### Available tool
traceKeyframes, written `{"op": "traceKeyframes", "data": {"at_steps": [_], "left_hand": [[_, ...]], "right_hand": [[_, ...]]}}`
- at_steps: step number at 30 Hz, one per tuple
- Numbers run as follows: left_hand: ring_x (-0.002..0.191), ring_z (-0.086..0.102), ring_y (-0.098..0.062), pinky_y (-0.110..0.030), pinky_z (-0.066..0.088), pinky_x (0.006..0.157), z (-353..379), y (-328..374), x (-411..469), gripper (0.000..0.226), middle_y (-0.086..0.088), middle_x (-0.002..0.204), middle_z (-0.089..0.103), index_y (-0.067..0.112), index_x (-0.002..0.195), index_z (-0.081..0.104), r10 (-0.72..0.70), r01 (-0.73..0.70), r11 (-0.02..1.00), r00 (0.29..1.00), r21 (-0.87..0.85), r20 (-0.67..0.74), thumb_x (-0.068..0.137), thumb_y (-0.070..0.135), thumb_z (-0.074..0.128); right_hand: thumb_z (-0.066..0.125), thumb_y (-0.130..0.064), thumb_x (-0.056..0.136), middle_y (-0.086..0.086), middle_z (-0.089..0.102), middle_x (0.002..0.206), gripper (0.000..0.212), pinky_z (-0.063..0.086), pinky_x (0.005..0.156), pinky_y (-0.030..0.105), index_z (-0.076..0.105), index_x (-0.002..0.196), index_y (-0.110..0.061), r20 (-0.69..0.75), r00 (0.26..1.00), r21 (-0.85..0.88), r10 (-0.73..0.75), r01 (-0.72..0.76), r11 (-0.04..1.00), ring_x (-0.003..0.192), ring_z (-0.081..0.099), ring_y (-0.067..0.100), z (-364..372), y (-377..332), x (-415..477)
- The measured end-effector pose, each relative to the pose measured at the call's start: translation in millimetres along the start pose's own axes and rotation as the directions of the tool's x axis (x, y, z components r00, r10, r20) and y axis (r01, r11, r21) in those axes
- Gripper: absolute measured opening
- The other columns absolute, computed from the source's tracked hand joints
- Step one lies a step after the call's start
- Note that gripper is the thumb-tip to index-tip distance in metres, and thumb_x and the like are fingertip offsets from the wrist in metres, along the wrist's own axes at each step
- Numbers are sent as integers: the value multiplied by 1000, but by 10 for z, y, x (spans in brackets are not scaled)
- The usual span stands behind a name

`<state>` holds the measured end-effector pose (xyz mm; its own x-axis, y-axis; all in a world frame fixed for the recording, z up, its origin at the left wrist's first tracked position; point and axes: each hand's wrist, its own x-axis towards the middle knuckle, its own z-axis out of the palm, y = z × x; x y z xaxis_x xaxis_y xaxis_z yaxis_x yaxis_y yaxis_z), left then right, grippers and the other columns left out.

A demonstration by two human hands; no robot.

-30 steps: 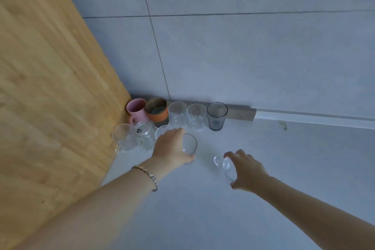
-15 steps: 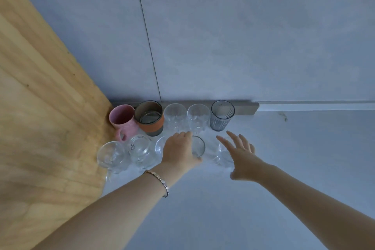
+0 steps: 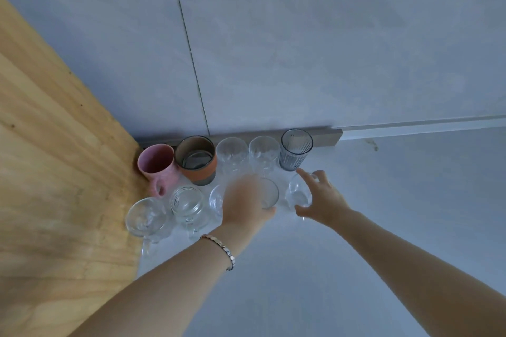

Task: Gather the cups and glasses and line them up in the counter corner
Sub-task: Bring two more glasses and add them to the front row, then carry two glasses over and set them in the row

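Note:
Against the wall stands a back row: a pink mug, a brown-and-orange cup, two clear glasses and a grey ribbed tumbler. The front row starts at the wooden panel with a clear glass mug, a jar-shaped glass mug and a half-hidden glass. My left hand, blurred, grips a clear glass right of those. My right hand cups a small clear glass between thumb and fingers, just in front of the tumbler.
A wooden side panel closes off the left of the corner. Grey tiled wall rises behind the cups, with a grey strip along its foot. The grey countertop stretches to the right and toward me.
My right hand slid the small clear glass forward and left, up beside the glass in my left hand. The left hand stays on its glass and is now blurred.

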<state>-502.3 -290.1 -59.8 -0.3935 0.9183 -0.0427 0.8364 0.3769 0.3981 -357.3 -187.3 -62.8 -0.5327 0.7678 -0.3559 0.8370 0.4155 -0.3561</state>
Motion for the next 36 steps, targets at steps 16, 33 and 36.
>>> {"op": "traceKeyframes", "data": {"at_steps": [16, 33, 36], "left_hand": [[114, 58, -36, -44, 46, 99, -87, 636, -46, 65, -16, 127, 56, 6, 124, 54, 276, -272, 931, 961, 243, 18, 69, 39, 66], [91, 54, -21, -27, 40, 76, 1384, 5181, -977, 11, 1, 96, 56, 20, 93, 52, 378, -454, 888, 643, -65, 666, 88, 29, 47], [82, 56, -22, -26, 40, 72, 1749, 6104, -1280, 7, -1, 82, 57, 18, 85, 53, 431, -481, 867, 597, -128, 677, 86, 24, 49]], "right_hand": [[65, -41, 84, 4, 42, 146, 77, 37, 109, 36, 26, 146, -17, 196, 974, 6, 114, -118, 993, 134, 41, 22, -310, 481, -466], [44, -29, 97, 4, 45, 142, 43, 37, 105, 33, 45, 136, -13, 128, 818, 13, 561, -567, 824, 133, 41, 23, -1528, 4458, -3587], [42, -25, 95, 14, 56, 130, 38, 46, 99, 38, 55, 123, -2, 104, 748, 107, 656, -664, 740, 120, 54, 30, -1609, 5288, -4264]]}}
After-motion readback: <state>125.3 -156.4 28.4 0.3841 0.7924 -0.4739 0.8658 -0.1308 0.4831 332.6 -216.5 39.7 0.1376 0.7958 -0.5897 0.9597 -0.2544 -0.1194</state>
